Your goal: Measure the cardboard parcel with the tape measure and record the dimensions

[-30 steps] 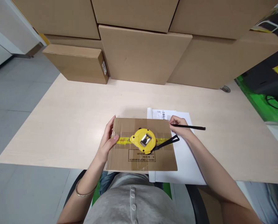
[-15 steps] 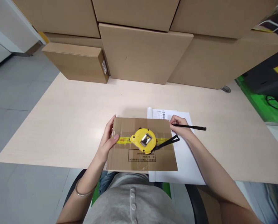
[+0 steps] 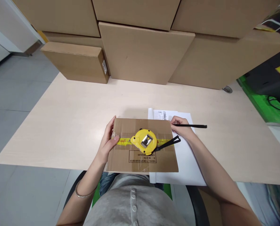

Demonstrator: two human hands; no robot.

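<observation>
My left hand (image 3: 107, 142) grips the left edge of a small cardboard box (image 3: 123, 160), its thumb on top and its fingers down the far side. Yellow tape runs across the box top, and a yellow tape measure (image 3: 137, 138) with a black wrist strap (image 3: 167, 144) lies over it. At the box's far right corner my right hand (image 3: 181, 125) is closed around a black pen (image 3: 194, 126), whose tip end is hidden. Under the box and my right wrist lie white sheets of paper (image 3: 187, 166), partly printed at the far end.
Large cardboard boxes (image 3: 144, 53) are stacked along the table's back edge, with a flatter carton (image 3: 76, 64) at their left. The pale table (image 3: 71, 125) extends to both sides. A dark machine (image 3: 267, 75) stands on a green surface at the right.
Hardly anything differs. The whole view has shifted very slightly; both hands, the box and the tape measure keep their places relative to each other.
</observation>
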